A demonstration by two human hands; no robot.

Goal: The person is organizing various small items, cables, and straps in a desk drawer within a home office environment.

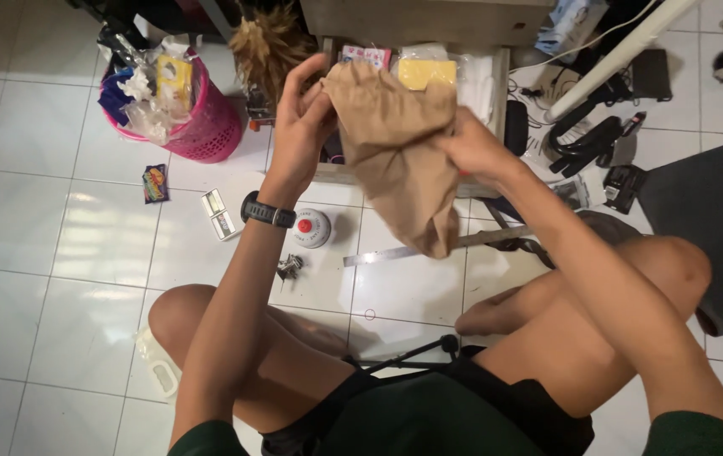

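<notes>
Up near the top centre of the frame, a crumpled brown paper bag hangs in the air between both hands, its lower end drooping toward the white tiled floor. The left hand is raised with the wrist bent back, fingers curled and pinching the bag's upper left edge; a black wristwatch sits on that forearm. The right hand closes on the bag's right side — fingers pressed into the paper, forearm running down to the lower right corner. Below the bag lie a metal ruler and a small round can with a red cap. Behind it stands an open drawer — a yellow packet inside. At upper left, a pink basket holds plastic wrappers.
</notes>
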